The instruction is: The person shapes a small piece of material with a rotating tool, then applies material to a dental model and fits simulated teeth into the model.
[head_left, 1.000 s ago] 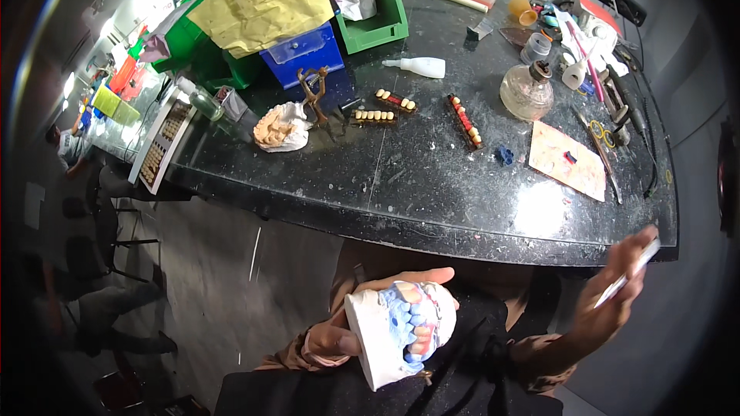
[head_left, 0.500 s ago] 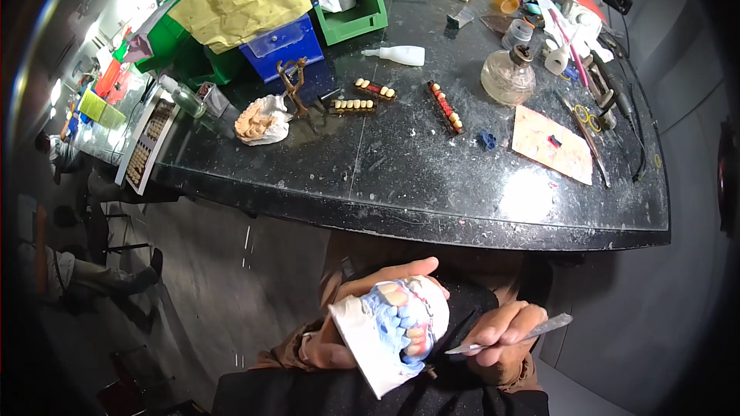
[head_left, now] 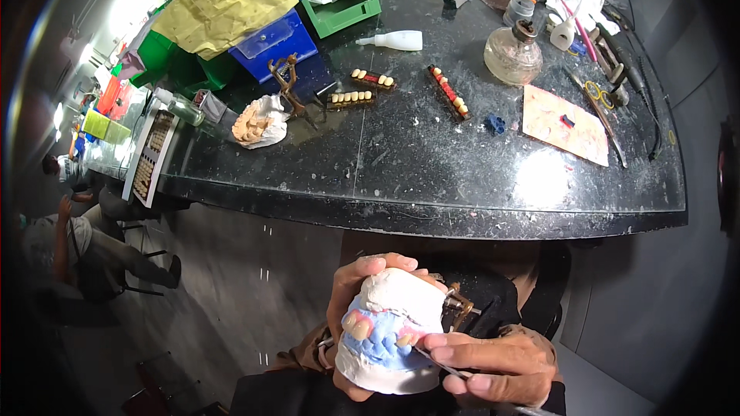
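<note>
A dental model (head_left: 385,337) in white and blue, with tooth-shaped pieces set in pink, is held above the lap, just before the near edge of the bench. It is gripped by the left hand (head_left: 348,286), whose fingers are curled around its left and far sides. A thin metal tool (head_left: 445,365) is pinched between the closed fingers and thumb of the right hand (head_left: 505,366); its tip is brought to the pink on the model's right, though firm contact cannot be told. Beside the model, a brass-coloured hinge (head_left: 461,305) is seen.

The black bench top (head_left: 324,177) is speckled with pale crumbs, and light is reflected near its right end. On it are laid three tooth strips (head_left: 449,94), an orange-and-white cast (head_left: 258,125), a white squeeze bottle (head_left: 397,40), a stained pink sheet (head_left: 563,132) and a round glass burner (head_left: 512,58). Farther back, a yellow paper bag (head_left: 223,8) is propped over a blue box (head_left: 276,48), next to a green bin (head_left: 339,19).

The room is bounded on the right by a grey wall (head_left: 632,293); at left, beyond the grey floor (head_left: 223,285), another person (head_left: 62,243) is partly seen.
</note>
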`<state>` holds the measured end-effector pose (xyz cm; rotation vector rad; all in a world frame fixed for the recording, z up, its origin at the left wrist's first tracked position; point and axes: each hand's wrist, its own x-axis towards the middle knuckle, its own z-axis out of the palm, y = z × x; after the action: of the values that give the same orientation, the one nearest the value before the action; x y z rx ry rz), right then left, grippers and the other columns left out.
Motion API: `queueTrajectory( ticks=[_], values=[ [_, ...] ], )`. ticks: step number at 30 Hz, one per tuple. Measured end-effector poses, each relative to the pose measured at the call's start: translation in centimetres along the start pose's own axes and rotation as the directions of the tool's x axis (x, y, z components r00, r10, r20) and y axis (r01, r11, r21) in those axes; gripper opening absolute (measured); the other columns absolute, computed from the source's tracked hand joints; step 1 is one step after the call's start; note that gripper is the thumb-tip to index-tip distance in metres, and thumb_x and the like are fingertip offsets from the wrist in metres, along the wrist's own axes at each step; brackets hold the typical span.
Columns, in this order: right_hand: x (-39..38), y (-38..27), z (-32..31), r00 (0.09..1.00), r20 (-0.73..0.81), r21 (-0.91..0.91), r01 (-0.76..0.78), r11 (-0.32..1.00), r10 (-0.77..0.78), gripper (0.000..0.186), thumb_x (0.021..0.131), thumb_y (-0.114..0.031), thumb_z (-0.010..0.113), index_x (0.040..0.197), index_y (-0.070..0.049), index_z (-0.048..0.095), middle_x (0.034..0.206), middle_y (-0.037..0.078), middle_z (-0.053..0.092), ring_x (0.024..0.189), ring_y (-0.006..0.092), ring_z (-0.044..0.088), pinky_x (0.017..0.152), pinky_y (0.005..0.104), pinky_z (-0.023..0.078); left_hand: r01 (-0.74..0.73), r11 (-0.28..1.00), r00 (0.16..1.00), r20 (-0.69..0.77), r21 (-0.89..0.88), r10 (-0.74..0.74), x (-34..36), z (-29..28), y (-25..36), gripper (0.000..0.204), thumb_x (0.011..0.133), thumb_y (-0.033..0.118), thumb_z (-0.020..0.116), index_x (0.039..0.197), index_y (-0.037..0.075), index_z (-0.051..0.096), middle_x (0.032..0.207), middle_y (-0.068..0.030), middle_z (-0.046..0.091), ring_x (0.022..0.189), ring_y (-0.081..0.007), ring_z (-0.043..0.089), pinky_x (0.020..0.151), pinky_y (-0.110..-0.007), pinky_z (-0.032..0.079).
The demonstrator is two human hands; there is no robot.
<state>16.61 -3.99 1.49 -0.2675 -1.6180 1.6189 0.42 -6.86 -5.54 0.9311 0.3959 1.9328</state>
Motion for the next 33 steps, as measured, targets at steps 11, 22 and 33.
queueTrajectory(
  ticks=[11, 22, 33],
  values=[
    [2.6, 1.2, 0.9, 0.895, 0.004, -0.401, 0.41, 0.819, -0.446, 0.02, 0.075, 0.015, 0.054, 0.094, 0.014, 0.047, 0.094, 0.035, 0.055, 0.085, 0.0401, 0.062, 0.068, 0.0378, 0.054, 0.061, 0.998, 0.992, 0.11, -0.019, -0.059, 0.2, -1.6, 0.3, 0.107, 0.053, 0.041, 0.084, 0.132, 0.006, 0.021, 0.127, -0.0199, 0.031, 0.101, -0.0529, 0.048, 0.094, -0.055, 0.038],
    [2.0, 1.5, -0.1, 0.912, 0.124, -0.395, 0.408, 0.823, -0.392, 0.021, 0.073, 0.016, 0.057, 0.091, 0.014, 0.047, 0.091, 0.034, 0.056, 0.085, 0.0431, 0.061, 0.069, 0.0411, 0.054, -0.002, 0.993, 0.988, 0.152, 0.122, -0.017, 0.5, -2.0, 0.5, 0.11, 0.051, 0.046, 0.084, 0.131, 0.006, 0.02, 0.124, -0.0196, 0.032, 0.097, -0.0523, 0.051, 0.093, -0.052, 0.039],
    [1.4, 2.2, -0.3, 0.962, 0.052, -0.291, 0.27, 0.918, -0.267, 0.019, 0.075, 0.015, 0.055, 0.092, 0.016, 0.048, 0.092, 0.034, 0.056, 0.082, 0.0391, 0.063, 0.067, 0.0385, 0.054, -0.019, 0.988, 0.99, 0.141, 0.152, -0.003, 0.4, -1.8, 0.3, 0.104, 0.055, 0.043, 0.083, 0.131, 0.007, 0.022, 0.123, -0.0185, 0.033, 0.098, -0.0534, 0.05, 0.086, -0.053, 0.043]
  ],
)
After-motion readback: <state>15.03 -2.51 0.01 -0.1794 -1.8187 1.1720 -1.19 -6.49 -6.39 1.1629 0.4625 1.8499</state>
